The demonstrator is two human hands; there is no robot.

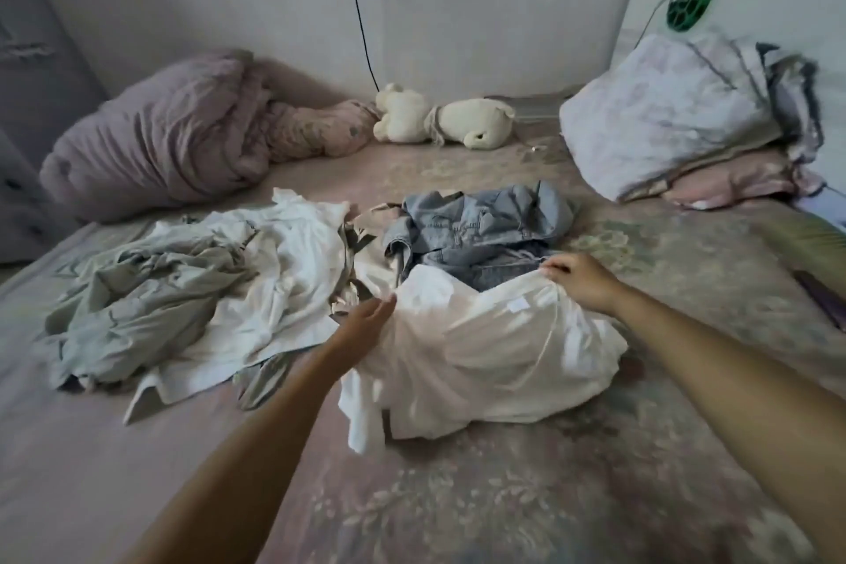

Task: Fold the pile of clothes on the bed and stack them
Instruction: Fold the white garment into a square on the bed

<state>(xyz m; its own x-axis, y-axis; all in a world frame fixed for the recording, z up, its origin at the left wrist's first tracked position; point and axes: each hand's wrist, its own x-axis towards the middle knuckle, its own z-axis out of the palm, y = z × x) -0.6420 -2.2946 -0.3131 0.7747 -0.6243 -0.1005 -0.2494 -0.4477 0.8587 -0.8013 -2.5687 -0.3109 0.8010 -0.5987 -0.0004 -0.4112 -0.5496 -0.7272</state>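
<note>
1. Gripping a white garment (480,343) at its far edge, both hands work centre-near on the bed (595,495); garment lies bunched, w/ a small white label showing near its top right.
2. Left hand (366,325): fingers at the garment's left far corner, touching the cloth; whether they pinch it or only press can't be told, as the fingertips are partly hidden in the fabric.
3. Right hand (581,279): fingers curled over the garment's right far corner, holding a fold of it. Hands are well apart, one at each corner.
4. Denim piece (480,229): crumpled just beyond the white garment, touching it, centre of bed.
5. Pile of unfolded clothes, left of the hands: a cream-white item (284,270) spread over a pale grey-green item (137,298); a tan patterned piece (352,238) sits between this pile and the denim.
6. Bed cover: pinkish-grey w/ floral print.
7. Far left: mauve duvet (169,133), rolled in a heap against the wall.
8. Far centre: cream soft toy (439,119) lying on its side by the wall; black cable (359,14) hangs down the wall above it.
9. Far right: pale floral pillow (677,115) stacked on a pink one (741,183); green round reel (691,0) on the wall above.
</note>
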